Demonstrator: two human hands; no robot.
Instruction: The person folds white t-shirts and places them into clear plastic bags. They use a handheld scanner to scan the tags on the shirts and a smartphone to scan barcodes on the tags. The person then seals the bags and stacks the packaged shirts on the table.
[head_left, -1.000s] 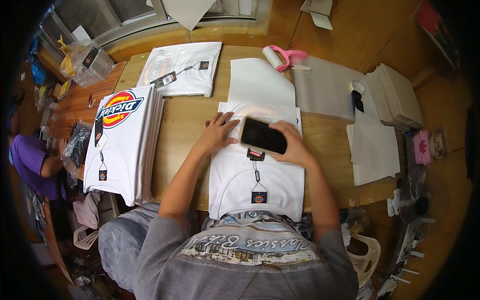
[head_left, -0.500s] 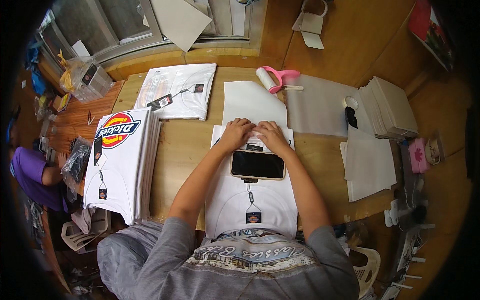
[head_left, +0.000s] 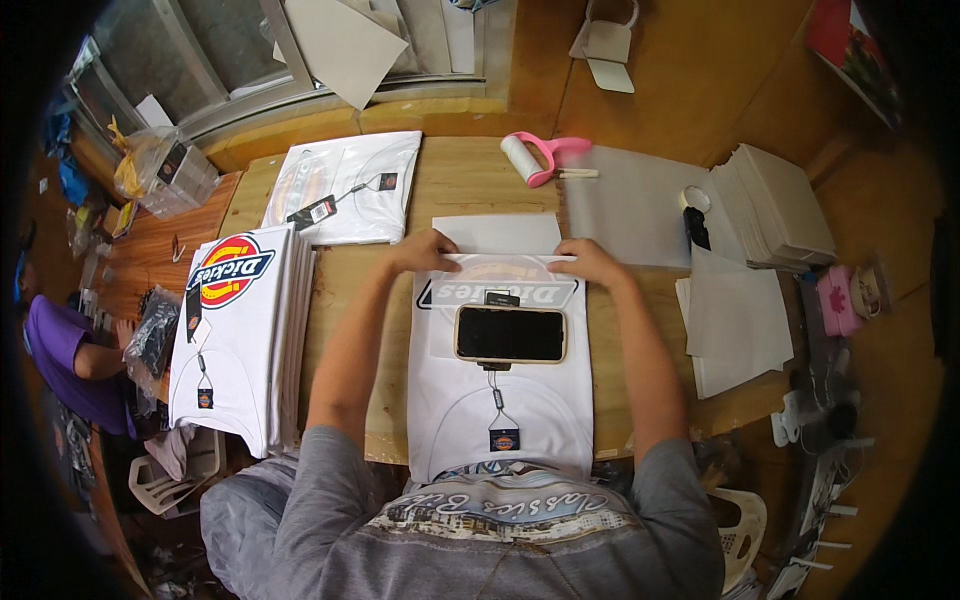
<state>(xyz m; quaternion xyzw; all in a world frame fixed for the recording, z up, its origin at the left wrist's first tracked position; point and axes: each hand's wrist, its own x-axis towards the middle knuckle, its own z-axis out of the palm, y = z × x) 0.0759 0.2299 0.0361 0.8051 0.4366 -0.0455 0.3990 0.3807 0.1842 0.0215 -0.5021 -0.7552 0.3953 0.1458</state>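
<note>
White cloth is pinched between thumb and fingers at two places: the left hand [head_left: 425,252] and the right hand [head_left: 588,262] grip the far edge of the shirt [head_left: 545,390], one near each corner, well apart; whether they also catch the pale film [head_left: 450,315] lying over the print [head_left: 500,291], I cannot tell. Half a second ago the hands met at the middle of that edge; now they have parted, the print shows through the film, and less of the card [head_left: 497,232] sticks out beyond the shirt. One phone [head_left: 510,334], which the right hand held a second ago, lies flat on the shirt, in the same place as half a second ago. Counted on the shirt: one phone, one black tag [head_left: 502,298] partly under it, one square label [head_left: 504,440] near the collar. To the left stand one pile of shirts [head_left: 235,350], too close-packed to count, and behind it one shirt in clear plastic [head_left: 345,185]. Beyond the right hand lie one pink roller [head_left: 543,160], one roll of tape [head_left: 695,199], one stack of boards [head_left: 775,210] and one smaller stack of sheets [head_left: 740,325]. At the far left sits one co-worker in purple [head_left: 62,345]; two chairs show, one [head_left: 180,488] left and one [head_left: 742,530] right of the person
</note>
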